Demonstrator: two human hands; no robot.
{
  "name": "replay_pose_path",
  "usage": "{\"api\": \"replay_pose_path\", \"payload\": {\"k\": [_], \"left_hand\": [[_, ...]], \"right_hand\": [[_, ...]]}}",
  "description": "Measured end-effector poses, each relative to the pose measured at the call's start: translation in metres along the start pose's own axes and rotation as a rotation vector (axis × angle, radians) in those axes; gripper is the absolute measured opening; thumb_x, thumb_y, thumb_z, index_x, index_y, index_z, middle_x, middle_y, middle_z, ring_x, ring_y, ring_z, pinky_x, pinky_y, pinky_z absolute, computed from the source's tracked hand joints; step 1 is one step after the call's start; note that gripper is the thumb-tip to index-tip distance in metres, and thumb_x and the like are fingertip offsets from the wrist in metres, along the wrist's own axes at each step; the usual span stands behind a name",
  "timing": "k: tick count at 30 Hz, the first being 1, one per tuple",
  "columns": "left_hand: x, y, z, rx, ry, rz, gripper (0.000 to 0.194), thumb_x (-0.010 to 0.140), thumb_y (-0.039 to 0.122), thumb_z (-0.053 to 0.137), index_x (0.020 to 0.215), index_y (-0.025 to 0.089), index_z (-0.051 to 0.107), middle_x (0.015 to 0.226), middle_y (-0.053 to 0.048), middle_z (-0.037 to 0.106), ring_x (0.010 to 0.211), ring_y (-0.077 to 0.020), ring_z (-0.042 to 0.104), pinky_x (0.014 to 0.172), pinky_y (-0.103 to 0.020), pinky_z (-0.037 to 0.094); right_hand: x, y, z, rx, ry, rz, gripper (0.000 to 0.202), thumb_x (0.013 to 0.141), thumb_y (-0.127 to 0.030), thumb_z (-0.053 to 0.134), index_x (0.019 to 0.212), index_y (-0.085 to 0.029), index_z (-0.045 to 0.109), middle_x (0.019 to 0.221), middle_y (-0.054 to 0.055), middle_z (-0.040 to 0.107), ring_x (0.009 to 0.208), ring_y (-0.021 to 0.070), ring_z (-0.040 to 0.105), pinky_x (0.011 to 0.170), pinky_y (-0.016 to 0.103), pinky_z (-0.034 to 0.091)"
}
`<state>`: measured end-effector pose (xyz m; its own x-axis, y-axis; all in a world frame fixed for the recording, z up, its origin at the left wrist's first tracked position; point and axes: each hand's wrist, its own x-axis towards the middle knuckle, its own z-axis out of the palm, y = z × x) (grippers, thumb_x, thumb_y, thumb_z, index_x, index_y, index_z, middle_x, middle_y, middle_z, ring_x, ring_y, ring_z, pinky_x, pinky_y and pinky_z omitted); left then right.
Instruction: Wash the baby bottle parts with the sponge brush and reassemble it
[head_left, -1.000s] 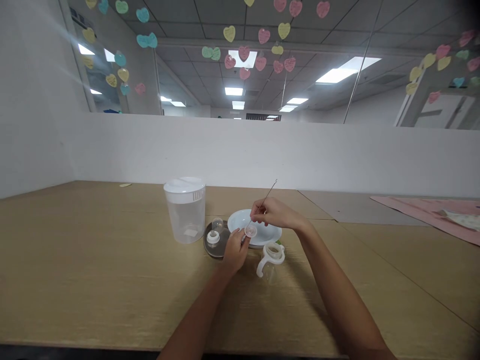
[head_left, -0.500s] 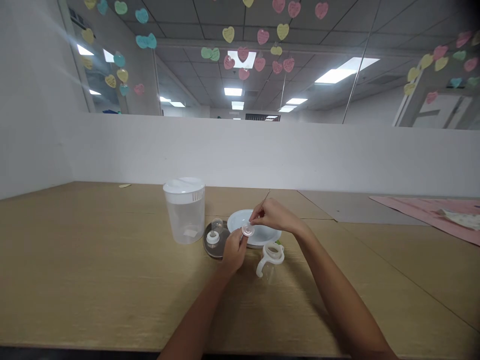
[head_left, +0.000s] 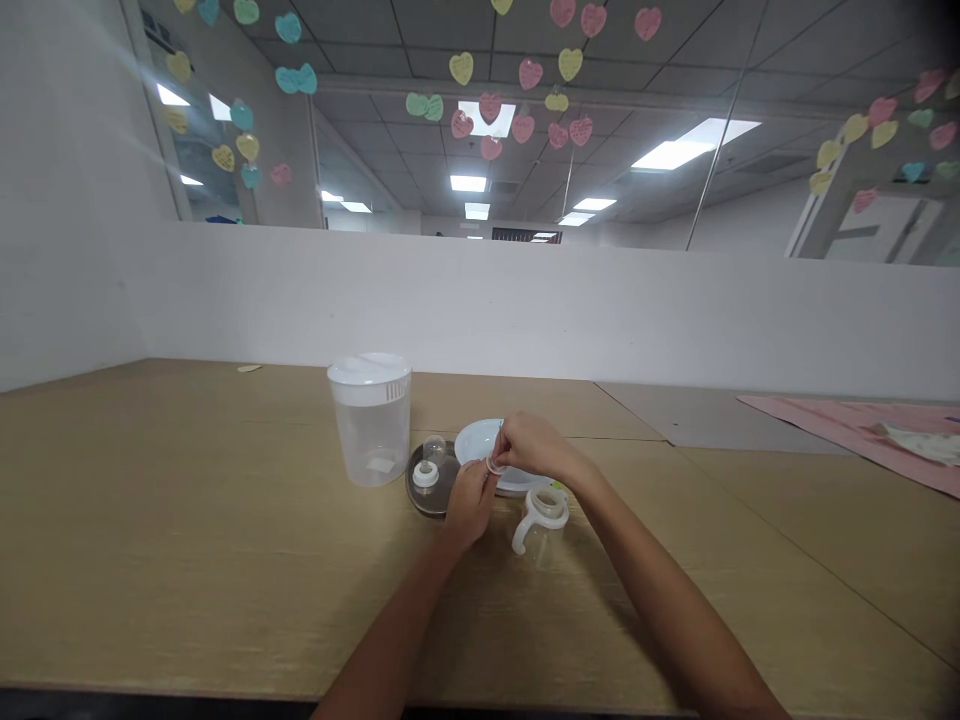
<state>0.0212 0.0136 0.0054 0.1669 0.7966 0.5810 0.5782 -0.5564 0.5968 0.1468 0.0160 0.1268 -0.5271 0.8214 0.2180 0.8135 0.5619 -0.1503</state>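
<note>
Over the near rim of a white bowl (head_left: 474, 438), my left hand (head_left: 469, 500) pinches a pale, round baby bottle nipple (head_left: 493, 466), its flange mostly covered by fingers. My right hand (head_left: 529, 445) is closed right at the nipple, fingertips together; what they grip is hidden. Just below my right hand, a clear baby bottle (head_left: 544, 545) stands upright and uncapped, with a white handle ring (head_left: 531, 520) around its neck. Left of my hands, a round metal tray (head_left: 429, 504) holds a white bottle collar (head_left: 425, 474) and a clear domed cap (head_left: 434, 448).
A translucent bucket (head_left: 375, 435) with a white lid stands behind and left of the tray. Something green (head_left: 558, 485) shows at the bowl's right edge. Pink cloth (head_left: 832, 420) lies far right. A white wall (head_left: 487, 300) rises behind the wooden table (head_left: 225, 540).
My right hand has come down and left onto the nipple, covering more of it. A thin stick that rose from my right fingers no longer shows there. My left hand stays nearly still.
</note>
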Motion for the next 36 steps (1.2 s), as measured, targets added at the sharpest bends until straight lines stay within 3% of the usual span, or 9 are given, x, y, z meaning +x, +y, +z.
{"api": "replay_pose_path", "payload": {"k": [4,7,10,13,18,26,36], "left_hand": [[0.001,-0.001,0.0,0.037,0.002,0.001,0.028,0.09,0.028,0.034,0.082,0.018,0.058,0.086,-0.006,0.064,0.085,-0.0186,0.056,0.081,-0.032,0.041],[0.002,-0.003,0.0,0.014,0.003,-0.027,0.029,0.09,0.026,0.032,0.082,0.017,0.059,0.085,-0.006,0.065,0.084,-0.0185,0.057,0.078,-0.031,0.042],[0.003,-0.004,0.001,0.016,-0.002,-0.05,0.029,0.089,0.025,0.033,0.081,0.017,0.059,0.083,-0.007,0.065,0.083,-0.0191,0.058,0.077,-0.031,0.042],[0.004,-0.003,0.002,0.049,0.002,-0.054,0.025,0.088,0.024,0.037,0.081,0.017,0.059,0.083,-0.006,0.065,0.082,-0.0194,0.057,0.078,-0.031,0.041],[0.004,-0.002,0.002,0.06,-0.005,-0.048,0.027,0.088,0.024,0.035,0.08,0.017,0.059,0.082,-0.006,0.064,0.08,-0.0186,0.056,0.077,-0.031,0.041],[0.002,-0.002,0.004,0.097,0.004,-0.05,0.024,0.087,0.023,0.037,0.079,0.017,0.06,0.082,-0.006,0.064,0.082,-0.0186,0.055,0.079,-0.031,0.04],[0.005,-0.005,0.006,0.04,-0.027,-0.013,0.028,0.09,0.024,0.034,0.079,0.017,0.058,0.084,-0.007,0.064,0.082,-0.0187,0.057,0.074,-0.029,0.04]], "right_hand": [[-0.001,-0.002,-0.002,-0.014,-0.017,0.002,0.013,0.065,-0.013,0.062,0.062,-0.02,0.072,0.065,0.004,0.068,0.06,0.0139,0.057,0.052,0.022,0.03],[-0.01,-0.012,-0.015,0.057,0.017,-0.028,0.013,0.071,-0.025,0.061,0.065,-0.02,0.071,0.061,0.002,0.065,0.055,0.0109,0.051,0.049,0.022,0.027],[-0.026,-0.027,-0.031,0.216,0.113,-0.07,0.032,0.08,-0.045,0.053,0.07,-0.019,0.069,0.054,-0.002,0.056,0.05,0.0084,0.044,0.047,0.021,0.025],[-0.04,-0.039,-0.042,0.264,0.234,-0.086,0.051,0.086,-0.053,0.039,0.057,-0.016,0.059,0.049,-0.002,0.046,0.047,0.0071,0.036,0.048,0.022,0.023],[-0.046,-0.048,-0.044,0.224,0.311,-0.035,0.057,0.09,-0.052,0.031,0.05,-0.016,0.05,0.046,-0.002,0.041,0.045,0.0075,0.034,0.049,0.023,0.022],[-0.037,-0.045,-0.036,0.248,0.312,0.019,0.054,0.091,-0.046,0.031,0.051,-0.016,0.051,0.045,-0.001,0.044,0.046,0.0088,0.04,0.052,0.023,0.026],[-0.038,-0.047,-0.037,0.294,0.225,-0.029,0.056,0.092,-0.046,0.029,0.049,-0.017,0.051,0.048,0.0,0.053,0.046,0.0082,0.043,0.054,0.022,0.03]]}}
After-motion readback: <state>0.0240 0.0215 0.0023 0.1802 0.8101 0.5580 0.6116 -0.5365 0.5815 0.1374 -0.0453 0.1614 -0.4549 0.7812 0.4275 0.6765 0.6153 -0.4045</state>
